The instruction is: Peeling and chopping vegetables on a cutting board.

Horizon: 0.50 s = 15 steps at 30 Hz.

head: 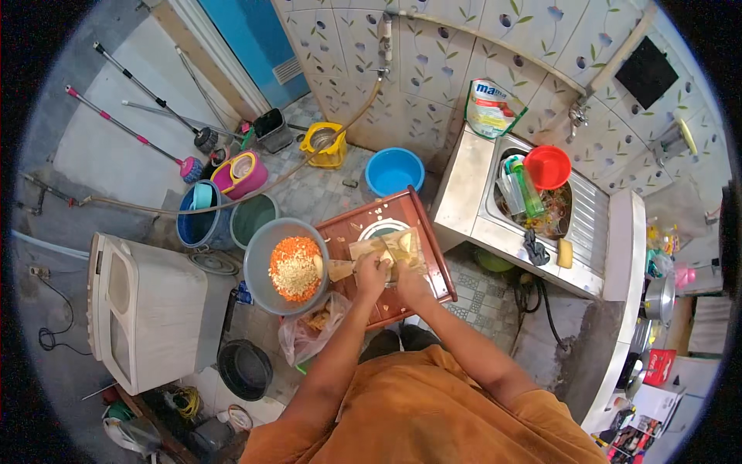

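Note:
Both hands are close together over a wooden cutting board [362,249] on a reddish-brown wooden table [342,229]. My left hand [372,275] has its fingers curled around a pale yellow vegetable piece [386,256]. Beside it, my right hand [413,285] is bent over the board; its grip is hidden, and a thin blade-like edge between the hands is too blurred to name. Another pale chunk [406,241] lies at the board's far right. Left of the table is a grey plastic bowl [253,255] of diced orange vegetable [290,246] and pale diced pieces [294,275].
A clear plastic bag [295,342] sits below the bowl. Beyond the table is a blue basin [395,171]. To the right, a steel sink [588,203] holds a red bowl [548,167] and a green bottle [528,194]. A hose [290,171] crosses the left side above buckets [255,217].

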{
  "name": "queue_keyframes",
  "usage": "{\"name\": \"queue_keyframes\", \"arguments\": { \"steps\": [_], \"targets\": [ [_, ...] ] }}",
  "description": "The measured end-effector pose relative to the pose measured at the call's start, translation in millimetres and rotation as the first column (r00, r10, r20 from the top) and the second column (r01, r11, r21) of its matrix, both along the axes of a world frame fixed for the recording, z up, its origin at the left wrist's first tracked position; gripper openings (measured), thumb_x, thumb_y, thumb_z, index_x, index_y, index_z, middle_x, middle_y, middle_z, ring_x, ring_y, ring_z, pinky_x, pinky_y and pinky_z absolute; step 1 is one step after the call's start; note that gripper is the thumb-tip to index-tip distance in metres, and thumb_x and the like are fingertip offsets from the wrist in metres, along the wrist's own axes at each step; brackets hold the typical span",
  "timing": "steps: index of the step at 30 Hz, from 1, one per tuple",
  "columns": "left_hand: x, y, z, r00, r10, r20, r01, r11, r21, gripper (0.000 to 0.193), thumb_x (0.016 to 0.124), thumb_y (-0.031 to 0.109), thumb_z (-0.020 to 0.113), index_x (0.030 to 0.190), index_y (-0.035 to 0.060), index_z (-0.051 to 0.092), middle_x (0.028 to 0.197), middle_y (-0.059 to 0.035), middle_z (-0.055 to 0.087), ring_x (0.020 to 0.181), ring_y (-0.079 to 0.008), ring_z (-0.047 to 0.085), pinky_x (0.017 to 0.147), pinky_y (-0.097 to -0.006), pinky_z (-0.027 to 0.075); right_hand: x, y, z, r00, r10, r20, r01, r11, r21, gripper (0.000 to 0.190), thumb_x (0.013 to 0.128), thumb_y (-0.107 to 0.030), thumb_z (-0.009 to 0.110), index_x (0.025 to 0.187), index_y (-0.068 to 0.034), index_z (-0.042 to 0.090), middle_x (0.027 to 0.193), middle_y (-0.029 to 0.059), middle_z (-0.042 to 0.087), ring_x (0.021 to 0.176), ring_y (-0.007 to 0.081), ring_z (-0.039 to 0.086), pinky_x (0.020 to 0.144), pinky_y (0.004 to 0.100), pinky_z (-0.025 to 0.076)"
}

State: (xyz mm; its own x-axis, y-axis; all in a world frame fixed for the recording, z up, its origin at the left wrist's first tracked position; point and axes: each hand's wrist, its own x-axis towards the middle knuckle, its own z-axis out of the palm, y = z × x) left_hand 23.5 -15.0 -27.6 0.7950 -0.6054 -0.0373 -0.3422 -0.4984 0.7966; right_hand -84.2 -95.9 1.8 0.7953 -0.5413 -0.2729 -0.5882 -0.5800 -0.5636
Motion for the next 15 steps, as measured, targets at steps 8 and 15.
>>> {"name": "queue_keyframes", "arguments": {
  "steps": [8, 15],
  "targets": [
    [-1, 5, -9, 0.997, 0.001, -0.073, -0.005, 0.999, -0.048, 0.023, 0.084, 0.011, 0.066, 0.103, -0.0022, 0.062, 0.095, -0.0197, 0.056, 0.087, -0.0322, 0.059, 0.074, -0.0414, 0.048, 6, 7, -8, 0.998, -0.039, -0.054, 0.041, 0.999, 0.034, 0.013, 0.091, -0.010, 0.038, 0.102, -0.004, 0.042, 0.078, 0.0269, 0.063, 0.075, 0.0443, 0.064, 0.065, 0.0538, 0.051],
    [0, 0, 8, 0.999, -0.042, 0.028, 0.041, 0.999, 0.021, 0.027, 0.084, 0.009, 0.065, 0.109, -0.0009, 0.062, 0.100, -0.0197, 0.056, 0.094, -0.0361, 0.056, 0.082, -0.0428, 0.045, 8, 4, -3, 0.992, -0.039, -0.119, 0.040, 0.999, 0.005, 0.011, 0.092, -0.012, 0.039, 0.100, -0.005, 0.042, 0.076, 0.0249, 0.063, 0.073, 0.0420, 0.065, 0.063, 0.0515, 0.052]
  ]
}}
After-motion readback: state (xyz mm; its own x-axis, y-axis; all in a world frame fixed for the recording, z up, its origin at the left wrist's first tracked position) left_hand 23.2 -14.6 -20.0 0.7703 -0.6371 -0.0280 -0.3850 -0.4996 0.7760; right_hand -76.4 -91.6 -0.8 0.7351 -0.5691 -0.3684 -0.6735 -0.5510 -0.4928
